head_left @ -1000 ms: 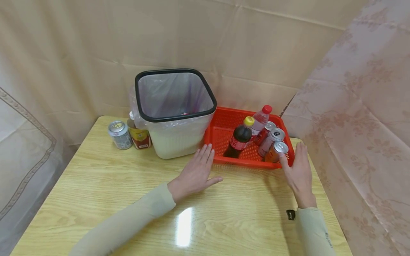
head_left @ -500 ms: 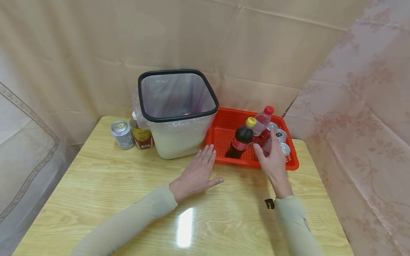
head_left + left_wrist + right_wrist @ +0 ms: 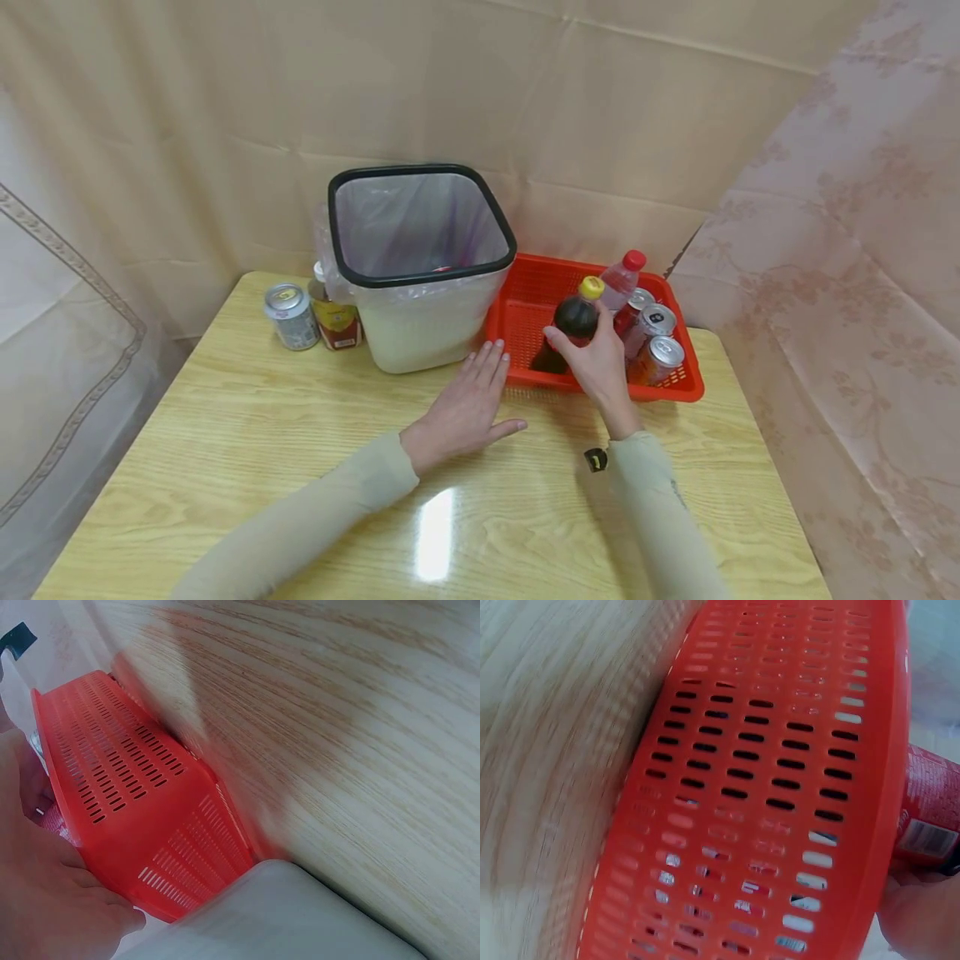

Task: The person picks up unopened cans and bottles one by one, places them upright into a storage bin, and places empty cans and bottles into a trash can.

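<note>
My right hand (image 3: 600, 367) grips a dark cola bottle (image 3: 576, 317) with a yellow cap, thumb on one side and fingers on the other. It stands in the red perforated basket (image 3: 525, 325). The right wrist view shows its red label (image 3: 930, 799) above the basket's rim. Palm down, my left hand (image 3: 465, 412) touches the basket's near left corner with straight fingers. Right of the cola bottle are a clear bottle (image 3: 621, 279) with a red cap, a red can (image 3: 641, 300), a pinkish can (image 3: 652, 323) and an orange can (image 3: 662, 354).
A whitish bin (image 3: 420, 333) with a black rim and plastic liner stands against the basket's left side. Something reddish inside it is mostly hidden. Further left are a silver can (image 3: 291, 317) and a brown bottle (image 3: 336, 321) with a yellow label. A curtain hangs behind the table.
My right hand has moved left from the basket's right rim, passing over the cans, and now holds the cola bottle. The left hand stays at the basket's corner.
</note>
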Demonstrator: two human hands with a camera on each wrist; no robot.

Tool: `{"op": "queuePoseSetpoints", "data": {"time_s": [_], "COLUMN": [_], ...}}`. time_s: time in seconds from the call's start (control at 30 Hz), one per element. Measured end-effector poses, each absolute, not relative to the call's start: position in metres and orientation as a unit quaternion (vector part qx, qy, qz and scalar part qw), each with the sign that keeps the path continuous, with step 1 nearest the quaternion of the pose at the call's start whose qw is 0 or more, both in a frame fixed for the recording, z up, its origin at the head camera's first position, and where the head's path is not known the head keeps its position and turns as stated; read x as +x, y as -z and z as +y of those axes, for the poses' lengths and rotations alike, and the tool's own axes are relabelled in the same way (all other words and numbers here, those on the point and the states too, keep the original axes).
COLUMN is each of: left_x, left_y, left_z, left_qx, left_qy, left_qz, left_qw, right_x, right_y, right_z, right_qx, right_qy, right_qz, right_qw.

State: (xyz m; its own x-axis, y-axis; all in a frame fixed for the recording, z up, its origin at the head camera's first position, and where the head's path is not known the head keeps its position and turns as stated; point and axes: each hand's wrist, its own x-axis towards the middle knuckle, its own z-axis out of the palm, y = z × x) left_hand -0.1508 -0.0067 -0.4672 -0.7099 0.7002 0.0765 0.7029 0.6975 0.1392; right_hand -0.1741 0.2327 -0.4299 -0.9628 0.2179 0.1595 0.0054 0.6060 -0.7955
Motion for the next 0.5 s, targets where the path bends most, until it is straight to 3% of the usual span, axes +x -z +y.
{"op": "queuePoseSetpoints", "data": {"time_s": [0.5], "left_x": [-0.1506], "left_y": [0.4672], "left_z": [-0.0056], "left_qx": [-0.379], "left_qy": [0.076], "left_qz": [-0.922], "left_qw": [0.016], "right_x": [-0.1840], "right_y": [0.4329], "right_z": [0.2323], "right_qx": [-0.052], "right_qy": [-0.385], "right_qz": [-0.900], "right_qw": [0.197]}}
